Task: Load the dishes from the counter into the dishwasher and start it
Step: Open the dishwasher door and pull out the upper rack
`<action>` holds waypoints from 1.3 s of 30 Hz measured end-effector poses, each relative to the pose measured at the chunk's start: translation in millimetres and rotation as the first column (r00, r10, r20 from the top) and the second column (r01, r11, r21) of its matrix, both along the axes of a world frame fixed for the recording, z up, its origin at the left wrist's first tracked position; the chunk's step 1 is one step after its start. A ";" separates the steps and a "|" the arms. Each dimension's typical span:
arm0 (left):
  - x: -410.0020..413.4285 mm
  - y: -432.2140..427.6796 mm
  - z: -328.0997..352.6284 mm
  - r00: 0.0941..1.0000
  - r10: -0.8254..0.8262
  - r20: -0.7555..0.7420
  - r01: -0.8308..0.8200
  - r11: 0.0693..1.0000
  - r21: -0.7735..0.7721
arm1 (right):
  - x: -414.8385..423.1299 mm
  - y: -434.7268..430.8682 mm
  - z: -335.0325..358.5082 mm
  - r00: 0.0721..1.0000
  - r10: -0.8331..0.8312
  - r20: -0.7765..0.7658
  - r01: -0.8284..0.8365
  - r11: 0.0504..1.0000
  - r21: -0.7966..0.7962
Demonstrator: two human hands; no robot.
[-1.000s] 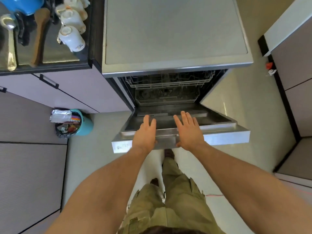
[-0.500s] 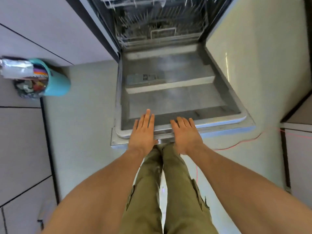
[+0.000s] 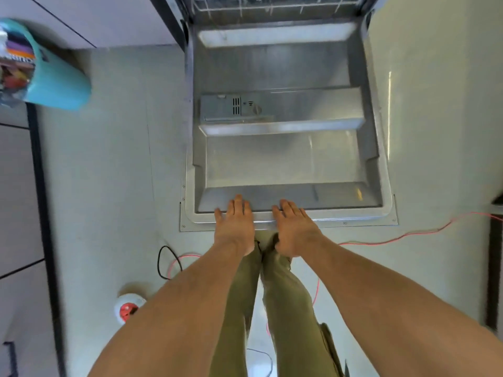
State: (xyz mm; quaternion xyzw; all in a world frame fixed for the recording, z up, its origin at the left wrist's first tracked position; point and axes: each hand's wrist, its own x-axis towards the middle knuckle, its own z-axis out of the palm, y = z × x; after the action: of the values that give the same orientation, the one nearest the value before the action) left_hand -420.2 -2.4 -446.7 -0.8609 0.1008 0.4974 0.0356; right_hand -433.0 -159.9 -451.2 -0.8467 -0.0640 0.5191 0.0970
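The dishwasher door [image 3: 283, 161] lies fully open and flat, its steel inner face up. Both hands rest side by side on the door's near edge, fingers straight and released, gripping nothing: the left hand [image 3: 235, 227] toward the door's left, the right hand [image 3: 295, 231] just beside it. The lower rack [image 3: 272, 6] shows at the door's far end. A teal bin [image 3: 58, 85] stands on the floor left of the door, and a red cable [image 3: 408, 235] trails off to its right.

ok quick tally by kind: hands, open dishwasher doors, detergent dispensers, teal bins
hands: 2 (left, right, both flat on the door's front edge)
dishwasher door: 1, folded down open
detergent dispenser: 1, set in the door
teal bin: 1, on the floor to the left
total: 5
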 end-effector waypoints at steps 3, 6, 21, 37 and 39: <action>-1.5 -8.3 -29.1 0.998 -0.009 -0.063 0.008 1.000 -0.010 | -3.6 -2.1 -35.1 0.998 0.015 -0.054 -0.015 1.000 -0.003; -9.6 -8.8 -61.0 0.988 -0.010 -0.154 0.008 1.000 -0.013 | -8.0 -0.2 -64.9 0.994 0.020 -0.106 -0.022 1.000 -0.019; -8.7 28.8 -122.2 0.979 -0.087 -0.182 0.074 0.994 -0.078 | -0.4 3.2 -117.2 0.987 0.073 -0.143 -0.086 0.992 -0.088; 208.8 20.3 103.1 0.876 -0.046 0.481 0.212 0.931 -0.297 | 185.6 -7.6 112.9 0.923 -0.086 0.374 0.092 0.996 0.002; 240.6 14.1 127.3 0.837 -0.039 0.546 0.242 0.921 -0.306 | 216.5 -14.6 138.9 0.874 -0.098 0.476 0.106 0.994 0.010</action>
State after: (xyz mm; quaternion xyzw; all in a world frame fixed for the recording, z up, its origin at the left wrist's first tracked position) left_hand -179.6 11.7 -319.4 -0.9457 0.2410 0.2094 -0.0603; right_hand -216.4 -174.5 -312.3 -0.9511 -0.0367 0.2903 0.0987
